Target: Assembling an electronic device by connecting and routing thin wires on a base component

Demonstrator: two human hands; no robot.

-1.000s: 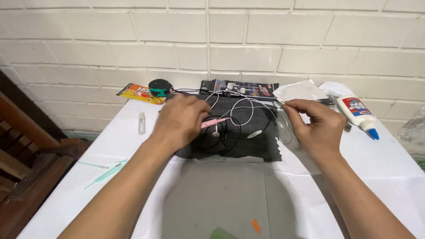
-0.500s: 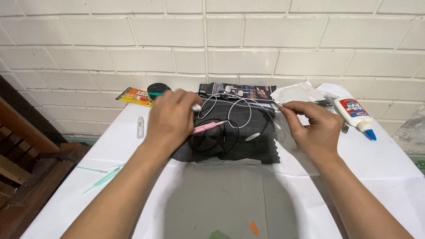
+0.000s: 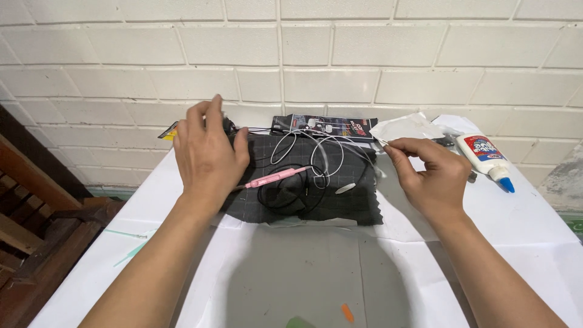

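Left hand (image 3: 209,152) spread over dark cloth (image 3: 316,188), right hand (image 3: 428,173) pinching white wire (image 3: 322,152) (glue bottle (image 3: 486,159) nearby).

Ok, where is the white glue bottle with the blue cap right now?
In the head view, the white glue bottle with the blue cap lies on the white table at far right, just beyond the right hand, near the brick wall.

a makeshift craft or repair corner in a home, it seems: a table (image 3: 534,231) covered in white paper stands against a bare white-painted brick wall (image 3: 340,54), with a glue bottle (image 3: 484,155), a dark cloth (image 3: 340,188) and tangled wires (image 3: 316,159) on it, and wooden furniture (image 3: 30,206) just beside it.
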